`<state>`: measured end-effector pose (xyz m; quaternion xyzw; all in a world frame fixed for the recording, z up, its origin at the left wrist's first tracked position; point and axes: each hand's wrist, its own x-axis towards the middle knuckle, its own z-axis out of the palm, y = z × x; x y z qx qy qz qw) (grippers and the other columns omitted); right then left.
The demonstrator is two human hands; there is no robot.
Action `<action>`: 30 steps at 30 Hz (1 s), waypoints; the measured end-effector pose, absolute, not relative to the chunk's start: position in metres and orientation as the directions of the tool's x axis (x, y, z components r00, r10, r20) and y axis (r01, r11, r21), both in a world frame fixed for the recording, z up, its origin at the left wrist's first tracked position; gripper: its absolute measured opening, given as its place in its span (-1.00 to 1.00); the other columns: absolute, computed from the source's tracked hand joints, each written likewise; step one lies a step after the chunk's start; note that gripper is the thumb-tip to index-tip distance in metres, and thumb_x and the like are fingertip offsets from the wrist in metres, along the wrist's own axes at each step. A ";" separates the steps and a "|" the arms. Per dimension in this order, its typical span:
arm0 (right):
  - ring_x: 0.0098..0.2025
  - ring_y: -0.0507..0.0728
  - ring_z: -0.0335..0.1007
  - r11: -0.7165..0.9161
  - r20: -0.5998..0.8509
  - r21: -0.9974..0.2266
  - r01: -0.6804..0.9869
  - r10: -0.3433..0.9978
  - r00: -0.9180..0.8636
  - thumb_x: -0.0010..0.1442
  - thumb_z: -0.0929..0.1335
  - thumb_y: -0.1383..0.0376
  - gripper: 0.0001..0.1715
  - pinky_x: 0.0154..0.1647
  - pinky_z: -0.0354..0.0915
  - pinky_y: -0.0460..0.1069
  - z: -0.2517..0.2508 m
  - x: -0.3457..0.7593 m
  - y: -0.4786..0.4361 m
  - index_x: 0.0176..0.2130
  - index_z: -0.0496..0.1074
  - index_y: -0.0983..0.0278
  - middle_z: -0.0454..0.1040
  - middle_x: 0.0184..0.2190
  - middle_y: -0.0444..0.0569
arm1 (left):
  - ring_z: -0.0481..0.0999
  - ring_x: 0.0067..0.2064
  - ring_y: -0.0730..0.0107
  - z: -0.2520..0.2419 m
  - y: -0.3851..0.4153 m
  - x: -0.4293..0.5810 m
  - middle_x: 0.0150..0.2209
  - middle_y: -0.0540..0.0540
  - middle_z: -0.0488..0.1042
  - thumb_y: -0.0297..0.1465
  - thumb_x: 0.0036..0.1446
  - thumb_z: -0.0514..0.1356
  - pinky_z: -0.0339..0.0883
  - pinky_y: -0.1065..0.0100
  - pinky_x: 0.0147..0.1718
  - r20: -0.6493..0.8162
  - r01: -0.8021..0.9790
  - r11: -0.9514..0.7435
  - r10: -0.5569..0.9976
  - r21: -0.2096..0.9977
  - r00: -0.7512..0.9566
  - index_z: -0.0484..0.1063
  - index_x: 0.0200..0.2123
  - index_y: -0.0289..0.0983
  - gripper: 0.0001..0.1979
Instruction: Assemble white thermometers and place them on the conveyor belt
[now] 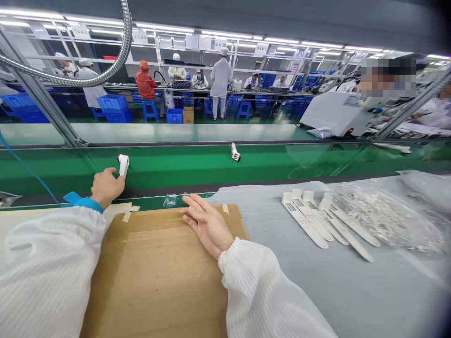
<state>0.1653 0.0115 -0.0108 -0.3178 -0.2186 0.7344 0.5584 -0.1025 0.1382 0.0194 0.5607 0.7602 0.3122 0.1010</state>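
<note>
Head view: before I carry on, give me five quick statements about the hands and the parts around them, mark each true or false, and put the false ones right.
1. The left hand is at a white part over the green belt. True.
2. The right hand is clenched in a fist. False: its fingers are extended over the cardboard.
3. A blue band is around the left wrist. True.
4. The flat white strips lie on the cardboard. False: they lie on the pale sheet to its right.
5. A clipped white piece lies on the belt, farther right than the left hand. True.
</note>
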 end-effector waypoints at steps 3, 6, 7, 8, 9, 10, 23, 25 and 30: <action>-0.08 0.06 0.51 -0.286 -0.226 -0.669 -0.686 0.958 -0.178 0.06 0.49 0.42 -0.50 0.09 0.34 0.04 -0.010 0.165 0.012 0.01 0.43 0.25 0.43 0.20 0.03 | 0.29 0.25 -0.25 0.018 0.117 -0.090 0.19 -0.47 0.32 -0.33 0.23 0.11 0.18 -0.19 0.17 0.191 0.803 0.199 0.913 0.561 -0.360 0.25 0.22 -0.55 -0.43; -0.09 0.05 0.52 -0.283 -0.226 -0.674 -0.683 0.959 -0.174 0.05 0.50 0.43 -0.49 0.08 0.35 0.03 -0.010 0.165 0.012 0.01 0.44 0.25 0.43 0.20 0.03 | 0.38 0.20 -0.03 0.014 0.087 -0.071 0.21 -0.34 0.35 -0.35 0.25 0.08 0.23 0.00 0.20 0.195 0.808 0.135 0.935 0.574 -0.295 0.31 0.20 -0.45 -0.51; -0.09 0.05 0.52 -0.283 -0.228 -0.678 -0.679 0.958 -0.171 0.05 0.50 0.42 -0.49 0.07 0.35 0.03 -0.010 0.165 0.012 0.01 0.44 0.25 0.44 0.19 0.03 | 0.41 0.18 0.03 0.012 0.076 -0.063 0.20 -0.30 0.38 -0.35 0.24 0.09 0.24 0.05 0.21 0.195 0.798 0.114 0.940 0.592 -0.279 0.34 0.17 -0.42 -0.54; -0.09 0.06 0.52 -0.283 -0.231 -0.682 -0.674 0.958 -0.169 0.05 0.50 0.42 -0.49 0.07 0.35 0.03 -0.010 0.165 0.012 0.01 0.44 0.25 0.44 0.19 0.03 | 0.42 0.17 0.06 0.009 0.065 -0.055 0.19 -0.28 0.40 -0.34 0.24 0.09 0.24 0.07 0.21 0.197 0.776 0.083 0.945 0.625 -0.260 0.36 0.15 -0.39 -0.56; -0.09 0.06 0.52 -0.284 -0.234 -0.687 -0.669 0.958 -0.165 0.04 0.50 0.42 -0.50 0.08 0.35 0.03 -0.010 0.165 0.012 0.00 0.45 0.25 0.44 0.19 0.03 | 0.42 0.16 0.07 0.005 0.056 -0.047 0.17 -0.26 0.42 -0.33 0.24 0.10 0.25 0.08 0.21 0.204 0.751 0.056 0.947 0.658 -0.249 0.39 0.11 -0.36 -0.59; -0.08 0.06 0.52 -0.283 -0.235 -0.692 -0.664 0.958 -0.164 0.04 0.50 0.42 -0.50 0.08 0.35 0.03 -0.010 0.165 0.012 0.00 0.45 0.25 0.44 0.19 0.03 | 0.43 0.15 0.08 0.001 0.047 -0.040 0.14 -0.24 0.44 -0.32 0.23 0.10 0.26 0.08 0.20 0.215 0.731 0.031 0.947 0.682 -0.240 0.41 0.07 -0.33 -0.61; -0.03 0.05 0.50 -0.265 -0.221 -0.753 -0.602 0.964 -0.147 0.02 0.53 0.37 -0.48 0.04 0.39 -0.03 -0.013 0.167 0.011 0.00 0.48 0.16 0.37 0.25 -0.03 | 0.48 0.01 0.18 -0.026 0.018 -0.014 -0.02 -0.17 0.49 -0.60 0.02 0.01 0.46 0.15 -0.07 0.432 0.645 -0.282 0.898 0.710 -0.083 0.45 -0.26 -0.25 -0.71; -0.03 0.06 0.51 -0.236 -0.228 -0.789 -0.567 0.970 -0.086 -0.01 0.54 0.35 -0.43 0.04 0.39 -0.01 -0.014 0.173 0.013 0.02 0.46 0.14 0.35 0.27 -0.03 | 0.48 0.03 0.18 -0.023 0.016 -0.012 -0.03 -0.16 0.48 -0.63 0.01 0.01 0.45 0.15 -0.04 0.445 0.647 -0.287 0.891 0.707 -0.091 0.45 -0.27 -0.25 -0.70; -0.03 0.16 0.52 -0.052 -0.083 -0.982 -0.180 0.982 0.168 0.03 0.49 0.24 -0.36 -0.01 0.43 0.08 -0.020 0.215 0.061 0.11 0.38 0.08 0.40 0.23 -0.02 | 0.50 0.02 0.24 -0.018 0.006 -0.003 -0.02 -0.14 0.48 -0.69 0.00 -0.02 0.44 0.18 0.02 0.460 0.632 -0.318 0.886 0.707 -0.068 0.44 -0.26 -0.25 -0.64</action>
